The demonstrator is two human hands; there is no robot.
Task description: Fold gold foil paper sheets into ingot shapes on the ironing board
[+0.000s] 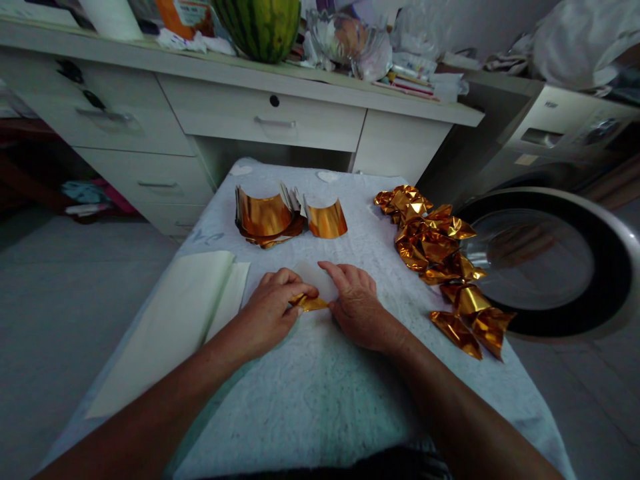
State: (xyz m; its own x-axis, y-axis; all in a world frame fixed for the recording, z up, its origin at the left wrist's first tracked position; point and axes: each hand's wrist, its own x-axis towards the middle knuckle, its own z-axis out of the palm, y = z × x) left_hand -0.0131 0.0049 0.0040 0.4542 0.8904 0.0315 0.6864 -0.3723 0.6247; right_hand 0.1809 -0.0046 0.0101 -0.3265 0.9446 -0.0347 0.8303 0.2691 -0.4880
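Between my two hands lies a sheet of gold foil paper (311, 304), its pale back (320, 279) facing up and its near edge folded over to show gold. My left hand (274, 301) is closed on the left part of this fold, thumb and fingers pinching it. My right hand (357, 300) grips the right end, its thumb by the gold corner and its index finger stretched along the pale side. Past my hands stands a stack of curved gold foil sheets (265, 215), with a single curved sheet (327, 220) beside it. Folded gold foil pieces (433, 243) lie heaped at the right.
A cloth-covered table (280, 413) holds everything. Large pale paper sheets (170, 327) lie at its left. Beyond it stands a white drawer desk (270, 113) bearing a watermelon (260, 27) and a glass bowl (345, 37). A washing machine's open round door (613, 267) borders the right edge.
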